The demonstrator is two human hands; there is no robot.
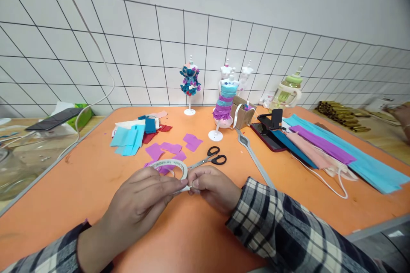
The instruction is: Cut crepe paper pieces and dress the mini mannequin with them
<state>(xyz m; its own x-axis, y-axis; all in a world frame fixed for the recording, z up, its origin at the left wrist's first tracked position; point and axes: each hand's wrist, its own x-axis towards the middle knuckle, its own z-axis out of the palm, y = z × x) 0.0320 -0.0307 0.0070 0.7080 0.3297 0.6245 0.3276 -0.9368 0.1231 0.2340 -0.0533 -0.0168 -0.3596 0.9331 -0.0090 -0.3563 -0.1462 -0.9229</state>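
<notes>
My left hand [141, 204] grips a white tape roll [171, 166] just above the orange table [80, 187]. My right hand [213, 187] pinches the tape's loose end at the roll's right side. Both hands are closed and meet at the table's near middle. Black-handled scissors [211, 158] lie just behind the roll. Purple paper scraps [173, 148] lie behind the hands. A small mannequin [222, 106] wrapped in blue and purple paper stands further back.
Blue and red paper pieces [133, 136] lie at left. A second decorated mannequin [190, 81] and bare ones stand by the grid wall. A phone on a black stand [272, 126], long crepe sheets [336, 151], a face mask, a brown box and a bottle are at right. Another person's hand [400, 117] is at far right.
</notes>
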